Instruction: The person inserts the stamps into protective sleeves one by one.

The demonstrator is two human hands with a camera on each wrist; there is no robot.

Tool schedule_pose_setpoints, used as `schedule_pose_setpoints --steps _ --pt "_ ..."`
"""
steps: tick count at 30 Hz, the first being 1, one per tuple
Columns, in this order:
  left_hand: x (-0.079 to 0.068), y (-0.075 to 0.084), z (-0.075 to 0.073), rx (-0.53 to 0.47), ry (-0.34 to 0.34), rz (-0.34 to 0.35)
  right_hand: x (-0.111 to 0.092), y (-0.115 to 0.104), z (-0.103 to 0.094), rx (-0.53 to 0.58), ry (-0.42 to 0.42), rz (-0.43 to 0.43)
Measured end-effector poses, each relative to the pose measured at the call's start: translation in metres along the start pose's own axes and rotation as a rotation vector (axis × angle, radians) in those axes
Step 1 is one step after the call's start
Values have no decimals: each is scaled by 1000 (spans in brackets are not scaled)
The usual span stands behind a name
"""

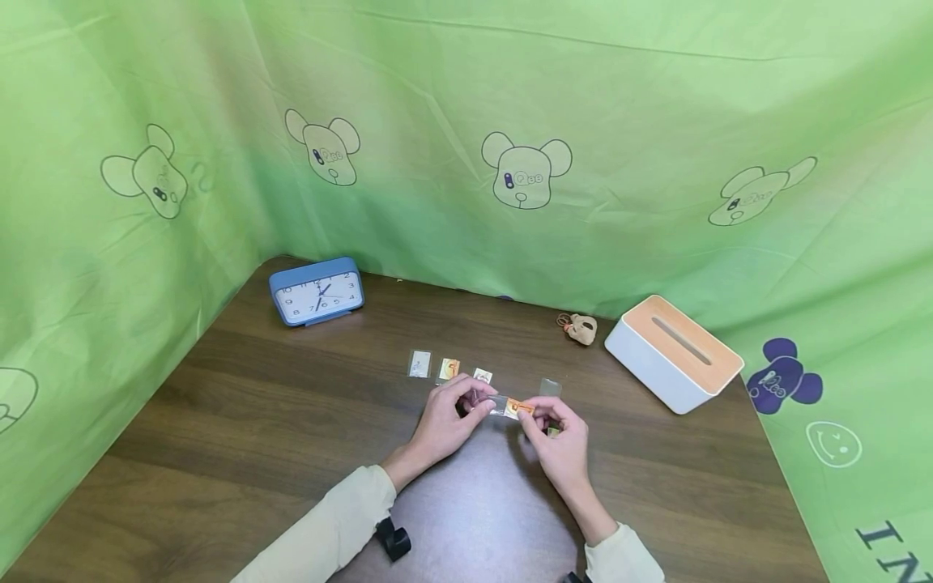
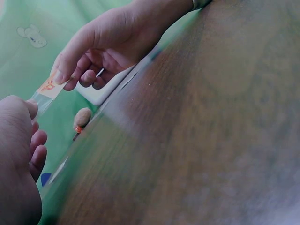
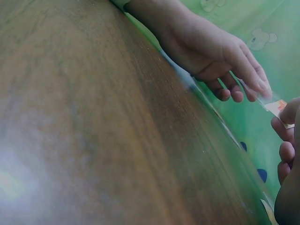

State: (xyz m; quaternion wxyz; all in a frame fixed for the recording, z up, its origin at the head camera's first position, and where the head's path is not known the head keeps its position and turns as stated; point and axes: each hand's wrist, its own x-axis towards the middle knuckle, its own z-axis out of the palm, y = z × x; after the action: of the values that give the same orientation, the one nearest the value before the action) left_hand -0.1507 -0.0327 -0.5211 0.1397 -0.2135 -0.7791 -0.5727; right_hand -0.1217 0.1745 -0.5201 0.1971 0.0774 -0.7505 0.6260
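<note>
Above the middle of the table, my left hand [image 1: 446, 414] pinches a small clear plastic sleeve [image 1: 499, 404] between thumb and fingers. On the other side, my right hand [image 1: 564, 449] pinches a small orange-and-white card [image 1: 516, 407] that meets the sleeve end to end. The left wrist view shows the card [image 2: 49, 89] under the right thumb, joined to the clear part. How far the card lies inside the sleeve cannot be told. Beyond the hands lie a white sleeved card [image 1: 419, 364], an orange one [image 1: 449, 369] and a partly hidden pale one [image 1: 483, 375].
Near the right hand lie a clear sleeve [image 1: 550, 387] and a small greenish piece [image 1: 553, 432], mostly hidden. A blue clock [image 1: 317, 293] stands at the back left. A tan pouch [image 1: 581, 329] and a white tissue box [image 1: 649, 364] with a wooden lid are at the back right.
</note>
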Motion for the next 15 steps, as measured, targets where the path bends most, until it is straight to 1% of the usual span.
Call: schedule_pose_setpoints --steps 7,15 --pt "0 -1 0 2 -1 -5 0 -1 0 -3 -12 -10" --pt "0 -3 1 5 1 11 0 -1 -2 -37 -47 5"
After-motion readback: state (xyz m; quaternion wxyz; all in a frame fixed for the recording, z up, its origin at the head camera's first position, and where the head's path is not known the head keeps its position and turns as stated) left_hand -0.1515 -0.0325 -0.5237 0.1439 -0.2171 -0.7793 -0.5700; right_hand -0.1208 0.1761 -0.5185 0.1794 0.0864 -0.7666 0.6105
